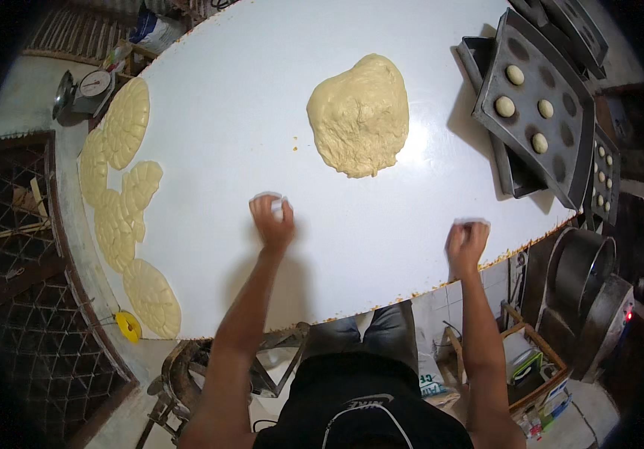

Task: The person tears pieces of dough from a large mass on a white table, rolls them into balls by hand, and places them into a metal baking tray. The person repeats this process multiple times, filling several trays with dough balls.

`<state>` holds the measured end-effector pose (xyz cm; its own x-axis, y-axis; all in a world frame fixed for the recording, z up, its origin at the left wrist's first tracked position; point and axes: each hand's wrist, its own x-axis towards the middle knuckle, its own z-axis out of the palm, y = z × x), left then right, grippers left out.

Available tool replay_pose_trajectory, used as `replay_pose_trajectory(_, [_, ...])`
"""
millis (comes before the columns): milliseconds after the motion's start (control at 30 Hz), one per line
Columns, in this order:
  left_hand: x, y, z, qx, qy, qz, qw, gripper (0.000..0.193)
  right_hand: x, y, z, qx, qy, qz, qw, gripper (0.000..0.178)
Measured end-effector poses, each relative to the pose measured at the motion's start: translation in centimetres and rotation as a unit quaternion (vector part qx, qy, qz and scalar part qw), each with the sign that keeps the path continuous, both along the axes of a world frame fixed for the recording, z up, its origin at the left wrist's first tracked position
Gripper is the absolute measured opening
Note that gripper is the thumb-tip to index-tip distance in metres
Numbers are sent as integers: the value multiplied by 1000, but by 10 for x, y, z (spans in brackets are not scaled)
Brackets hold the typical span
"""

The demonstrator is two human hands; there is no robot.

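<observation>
A large lump of pale yellow dough [359,116] lies on the white table [225,120], beyond both hands. My left hand [272,223] is over the table, to the near left of the lump and apart from it. Its fingers curl loosely, the thumb stands away from them, and nothing shows in the gap. At the table's near right edge, my right hand [468,245] is closed like a fist, with nothing visible in it. Several flattened dough pieces [150,295], scored into segments, line the left edge of the table.
Dark baking trays [520,123] are stacked at the right, the top one tilted and carrying several dough balls [504,106]. A dial scale [94,84] stands beyond the left edge. Below it hangs a yellow ring-shaped object [127,326]. A round metal drum [582,269] is at the right.
</observation>
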<state>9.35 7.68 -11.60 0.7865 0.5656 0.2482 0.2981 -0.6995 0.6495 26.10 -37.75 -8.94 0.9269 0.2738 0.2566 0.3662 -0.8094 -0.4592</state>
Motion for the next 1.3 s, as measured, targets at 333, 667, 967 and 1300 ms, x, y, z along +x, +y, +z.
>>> replay_pose_trajectory(333, [37, -5, 8, 34, 5, 31, 999, 28, 23, 35, -6, 9, -32, -75, 997, 30])
replay_pose_trajectory(667, [47, -23, 11, 36, 23, 26, 999, 33, 31, 79, 2, 71, -16, -147, 987, 24])
replay_pose_trajectory(967, [38, -33, 16, 55, -4, -21, 998, 25, 34, 88, 3, 107, 3, -157, 982, 21])
replay_pose_trajectory(1300, [30, -72, 3, 15, 32, 7, 999, 23, 28, 97, 4, 144, 2, -51, 988, 25])
